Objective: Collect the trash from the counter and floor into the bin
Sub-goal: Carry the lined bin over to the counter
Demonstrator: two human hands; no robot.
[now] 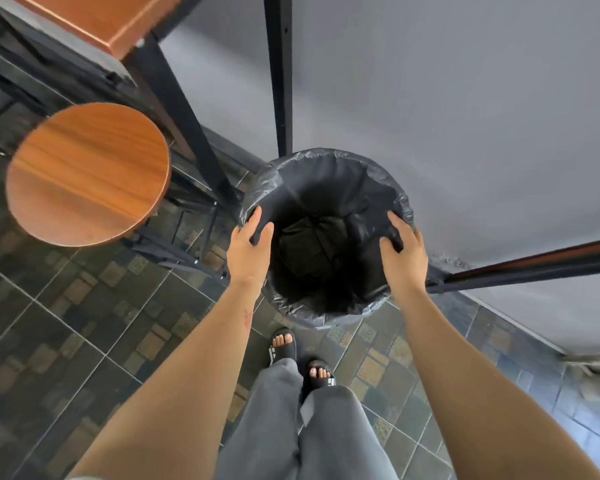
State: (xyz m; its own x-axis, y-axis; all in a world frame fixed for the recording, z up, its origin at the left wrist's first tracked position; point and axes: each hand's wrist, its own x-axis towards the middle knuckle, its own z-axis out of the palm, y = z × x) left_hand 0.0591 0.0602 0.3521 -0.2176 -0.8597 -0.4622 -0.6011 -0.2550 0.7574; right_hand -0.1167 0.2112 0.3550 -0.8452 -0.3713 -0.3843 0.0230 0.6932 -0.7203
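Observation:
A round bin (326,161) lined with a black plastic bag stands on the tiled floor against a grey wall, straight in front of me. Its inside is dark and I see only folds of the bag in it. My left hand (250,251) grips the left rim, fingers curled over the bag's edge. My right hand (404,251) grips the right rim the same way. No trash shows on the floor in view.
A round wooden stool (87,173) stands to the left of the bin. A wooden counter (94,22) on black metal legs is at the top left. A black post (279,71) rises behind the bin. My sandalled feet (302,358) are just before it.

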